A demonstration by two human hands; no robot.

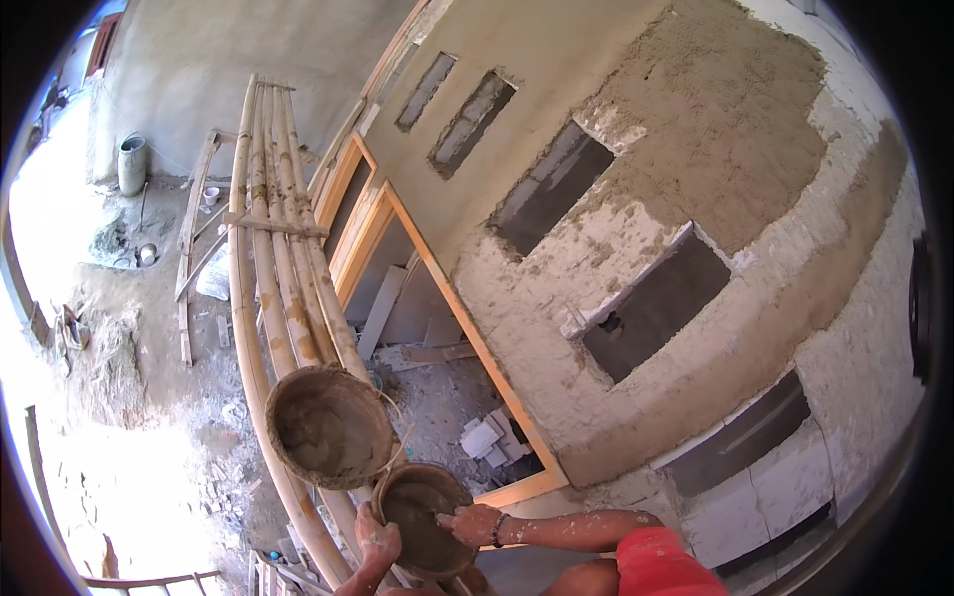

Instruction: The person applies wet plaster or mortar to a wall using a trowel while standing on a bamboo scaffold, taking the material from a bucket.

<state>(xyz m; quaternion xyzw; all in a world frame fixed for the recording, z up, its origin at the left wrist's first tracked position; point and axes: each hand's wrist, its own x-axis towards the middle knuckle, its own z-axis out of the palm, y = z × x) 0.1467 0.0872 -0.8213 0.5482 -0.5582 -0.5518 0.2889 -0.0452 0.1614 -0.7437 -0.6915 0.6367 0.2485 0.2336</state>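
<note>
The bucket (418,468) over the poles (240,278) looks heavy, best held by its rim, where the left grip (379,539) seems clamped; its mortar (411,517) seems soft, slippery; the right grip (473,524) meets it, closure unclear

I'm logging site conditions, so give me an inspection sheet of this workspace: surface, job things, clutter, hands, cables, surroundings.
Surface: bamboo poles, stained in places.
Job's things: larger bucket and smaller bucket, both holding wet, grey-brown mix.
Clutter: scattered white pieces on the floor beyond the wooden frame; a pale board leans there.
Hands: left hand at the smaller bucket's rim; right hand at its mix; grips unclear.
Cables: none clearly made out.
Surroundings: partly coated wall with rectangular openings; grey barrel by the far wall.
</note>
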